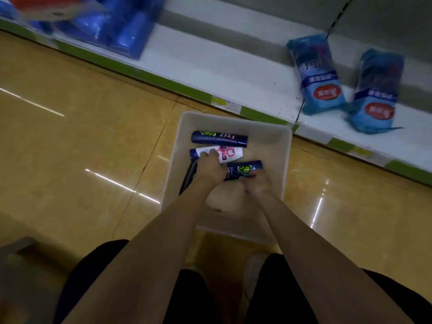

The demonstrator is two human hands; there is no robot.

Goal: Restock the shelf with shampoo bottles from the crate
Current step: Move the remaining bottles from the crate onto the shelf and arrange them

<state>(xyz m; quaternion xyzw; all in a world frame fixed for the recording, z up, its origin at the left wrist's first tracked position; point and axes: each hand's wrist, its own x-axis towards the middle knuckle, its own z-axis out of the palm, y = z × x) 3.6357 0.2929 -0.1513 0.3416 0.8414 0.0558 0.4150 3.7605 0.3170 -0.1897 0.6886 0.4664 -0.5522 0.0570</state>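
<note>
A white plastic crate point(286, 160) stands on the floor in front of the shelf. Inside lie a dark blue shampoo bottle point(219, 138) at the far end, a white and pink bottle point(228, 154) below it, and another dark blue bottle with a green logo point(243, 170). My left hand point(209, 169) is closed on the white and pink bottle. My right hand point(258, 183) grips the near end of the green-logo bottle. A dark object point(189, 177) leans on the crate's left wall, partly hidden by my left arm.
The low white shelf point(210, 66) with a green edge strip runs diagonally behind the crate. Two blue packets point(320, 76) stand on it at right, and blue packs point(112, 26) at upper left. The floor is glossy tan tile point(81, 148). My knees in dark clothing are at the bottom.
</note>
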